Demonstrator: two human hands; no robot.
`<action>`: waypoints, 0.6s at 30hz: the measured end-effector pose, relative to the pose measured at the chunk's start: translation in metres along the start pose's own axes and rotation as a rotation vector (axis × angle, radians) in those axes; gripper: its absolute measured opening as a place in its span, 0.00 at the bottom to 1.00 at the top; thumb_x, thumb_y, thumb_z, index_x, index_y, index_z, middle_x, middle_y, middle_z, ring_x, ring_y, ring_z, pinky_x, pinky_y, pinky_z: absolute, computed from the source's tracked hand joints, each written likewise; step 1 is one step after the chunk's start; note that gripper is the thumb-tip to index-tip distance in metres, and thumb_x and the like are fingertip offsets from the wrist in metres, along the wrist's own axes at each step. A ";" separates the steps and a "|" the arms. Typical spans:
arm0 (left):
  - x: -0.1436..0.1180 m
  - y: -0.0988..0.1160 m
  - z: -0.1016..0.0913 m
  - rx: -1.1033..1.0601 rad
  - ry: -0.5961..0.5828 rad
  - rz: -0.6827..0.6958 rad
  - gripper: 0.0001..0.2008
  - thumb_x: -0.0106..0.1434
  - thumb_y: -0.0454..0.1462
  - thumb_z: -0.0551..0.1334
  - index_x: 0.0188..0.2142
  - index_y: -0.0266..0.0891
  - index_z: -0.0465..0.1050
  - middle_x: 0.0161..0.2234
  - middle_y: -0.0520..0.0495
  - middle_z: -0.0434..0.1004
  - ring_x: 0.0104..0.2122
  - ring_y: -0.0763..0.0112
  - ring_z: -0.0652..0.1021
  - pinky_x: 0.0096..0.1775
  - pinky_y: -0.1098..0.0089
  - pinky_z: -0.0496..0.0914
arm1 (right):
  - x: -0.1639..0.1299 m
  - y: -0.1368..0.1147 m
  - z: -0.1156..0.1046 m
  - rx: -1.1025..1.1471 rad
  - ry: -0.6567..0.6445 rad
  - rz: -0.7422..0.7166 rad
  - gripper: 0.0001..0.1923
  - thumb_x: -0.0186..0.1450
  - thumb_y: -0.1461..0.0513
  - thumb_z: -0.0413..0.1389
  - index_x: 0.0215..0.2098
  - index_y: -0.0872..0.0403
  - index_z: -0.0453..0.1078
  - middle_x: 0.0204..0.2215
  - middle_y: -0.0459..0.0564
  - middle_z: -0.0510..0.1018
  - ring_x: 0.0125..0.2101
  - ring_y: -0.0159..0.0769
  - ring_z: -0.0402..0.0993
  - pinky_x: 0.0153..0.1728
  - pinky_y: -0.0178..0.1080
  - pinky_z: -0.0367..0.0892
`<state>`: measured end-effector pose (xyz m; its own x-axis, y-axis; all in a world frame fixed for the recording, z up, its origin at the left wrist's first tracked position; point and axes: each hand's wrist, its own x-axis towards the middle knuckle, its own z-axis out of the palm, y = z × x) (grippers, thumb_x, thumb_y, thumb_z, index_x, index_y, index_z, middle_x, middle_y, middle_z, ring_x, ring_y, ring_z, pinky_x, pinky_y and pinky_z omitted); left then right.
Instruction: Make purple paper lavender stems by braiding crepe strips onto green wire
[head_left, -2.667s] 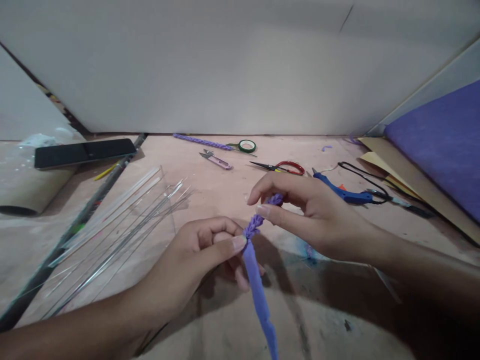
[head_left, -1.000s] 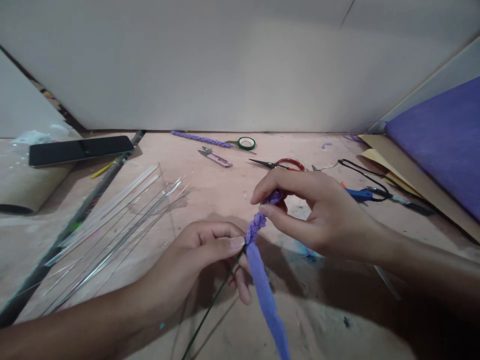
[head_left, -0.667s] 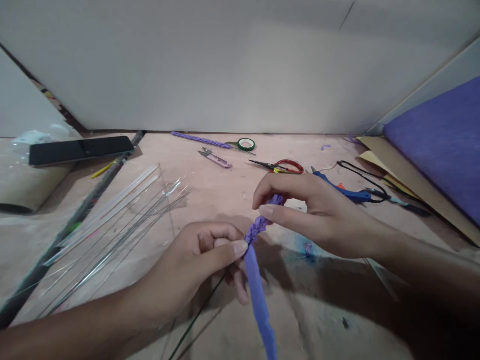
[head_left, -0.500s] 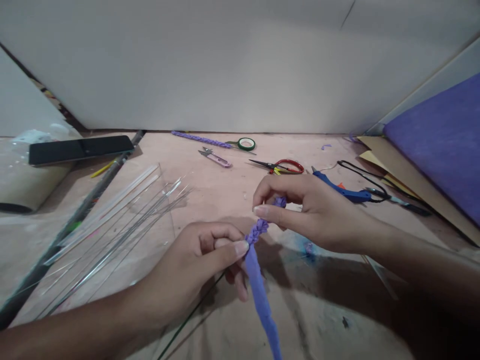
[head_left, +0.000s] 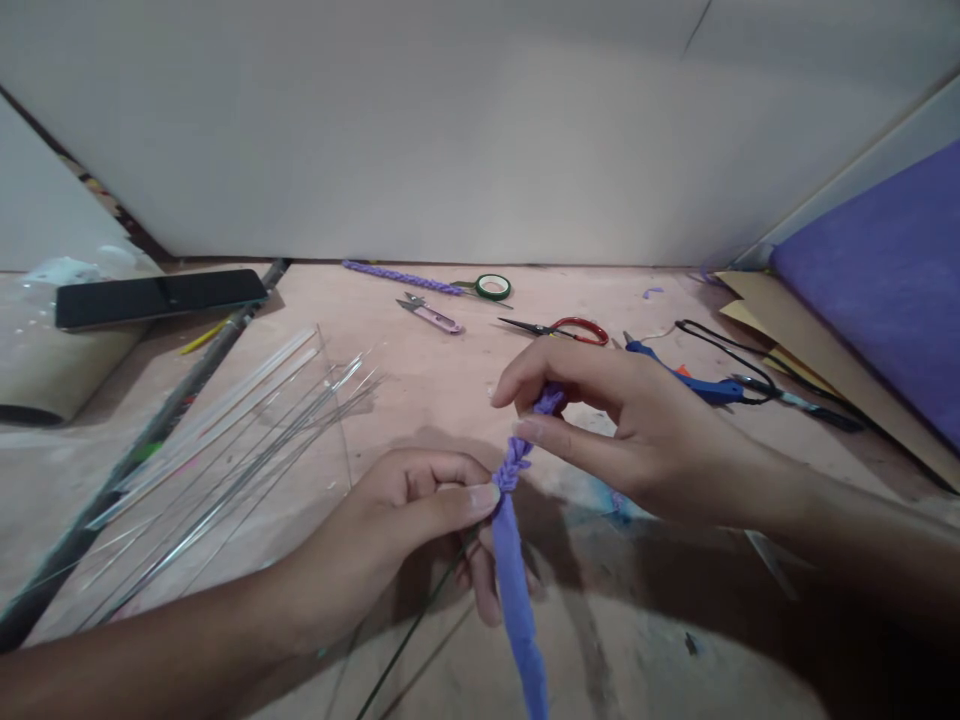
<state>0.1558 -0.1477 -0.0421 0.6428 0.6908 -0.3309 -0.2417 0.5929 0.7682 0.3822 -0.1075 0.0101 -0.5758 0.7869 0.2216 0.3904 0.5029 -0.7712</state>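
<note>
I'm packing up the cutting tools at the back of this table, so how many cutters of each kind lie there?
Red-handled scissors: 1
Black-handled scissors: 1
Pink thread snips: 1
Total: 3
Neither the left hand nor the right hand touches them; both pinch the purple strip.

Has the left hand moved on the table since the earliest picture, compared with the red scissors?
Barely. The left hand sits slightly lower, a little farther from the red scissors, pinching the purple strip as before.

The purple strip (head_left: 517, 600) runs off the bottom edge.
</note>
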 end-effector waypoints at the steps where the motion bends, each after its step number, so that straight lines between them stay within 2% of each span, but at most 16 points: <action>1: -0.001 0.001 0.000 0.004 0.002 -0.004 0.16 0.67 0.45 0.74 0.32 0.32 0.83 0.29 0.40 0.86 0.25 0.69 0.84 0.31 0.75 0.78 | 0.000 0.000 0.000 0.004 -0.004 -0.007 0.10 0.71 0.72 0.57 0.47 0.52 0.73 0.40 0.43 0.78 0.38 0.29 0.75 0.39 0.35 0.70; 7: -0.004 0.002 -0.001 0.053 0.007 0.024 0.16 0.67 0.45 0.74 0.32 0.34 0.81 0.27 0.44 0.84 0.25 0.70 0.82 0.31 0.74 0.76 | 0.001 0.005 -0.006 0.032 -0.057 -0.076 0.10 0.73 0.71 0.57 0.49 0.53 0.74 0.44 0.43 0.79 0.43 0.29 0.76 0.45 0.33 0.70; 11: -0.006 0.002 0.001 0.059 0.029 0.066 0.14 0.68 0.42 0.75 0.31 0.35 0.81 0.27 0.47 0.84 0.25 0.74 0.81 0.32 0.76 0.76 | 0.002 0.006 -0.009 0.032 -0.115 -0.055 0.07 0.76 0.68 0.56 0.48 0.54 0.75 0.43 0.43 0.81 0.44 0.29 0.75 0.46 0.34 0.68; 13: -0.007 0.002 0.003 0.061 0.049 0.070 0.13 0.68 0.41 0.75 0.31 0.35 0.81 0.27 0.47 0.84 0.25 0.75 0.81 0.32 0.77 0.76 | 0.004 0.007 -0.009 0.011 -0.111 -0.011 0.08 0.78 0.63 0.56 0.43 0.54 0.77 0.38 0.43 0.80 0.40 0.30 0.75 0.42 0.35 0.67; 15: -0.007 0.001 0.004 0.060 0.067 0.076 0.12 0.66 0.40 0.76 0.31 0.35 0.81 0.26 0.48 0.84 0.24 0.75 0.81 0.31 0.78 0.75 | 0.006 0.008 -0.007 -0.008 -0.107 0.050 0.14 0.79 0.58 0.56 0.36 0.54 0.76 0.29 0.41 0.77 0.32 0.30 0.71 0.34 0.37 0.64; 18: -0.006 0.000 0.004 0.065 0.086 0.092 0.13 0.65 0.40 0.76 0.30 0.35 0.81 0.24 0.48 0.83 0.23 0.75 0.81 0.29 0.79 0.73 | 0.007 0.008 -0.006 0.016 -0.095 0.114 0.15 0.76 0.57 0.60 0.31 0.54 0.75 0.24 0.39 0.72 0.26 0.28 0.66 0.28 0.37 0.59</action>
<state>0.1548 -0.1532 -0.0381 0.5547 0.7755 -0.3016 -0.2474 0.4998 0.8300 0.3852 -0.0956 0.0092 -0.5939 0.8010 0.0756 0.4461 0.4060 -0.7976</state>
